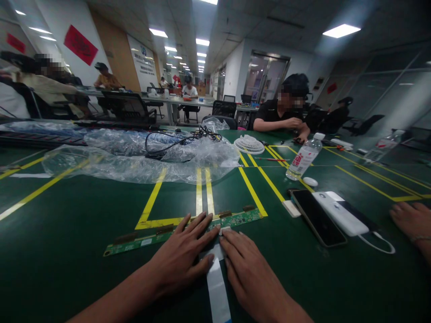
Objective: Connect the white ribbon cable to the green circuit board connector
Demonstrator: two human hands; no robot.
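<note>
A long, narrow green circuit board [242,218] with brown tabs along its far edge lies slantwise on the table in front of me. My left hand [183,246] rests over its middle, fingers stretched out and apart, with the thumb at the edge of a flat white ribbon cable [218,287]. That cable runs from the board's middle back towards me. On its other side is my right hand [247,262], its fingers extended, the index fingertip touching a small pale connector [223,230] at the board. My right thumb is mostly hidden.
The green table [67,269] carries yellow tape lines. Crumpled clear plastic wrap [161,157] with black cables lies ahead. To the right are a bottle [305,157], a dark phone [318,217], a white phone [341,213] and another person's hand [412,220]. A person [283,110] sits opposite.
</note>
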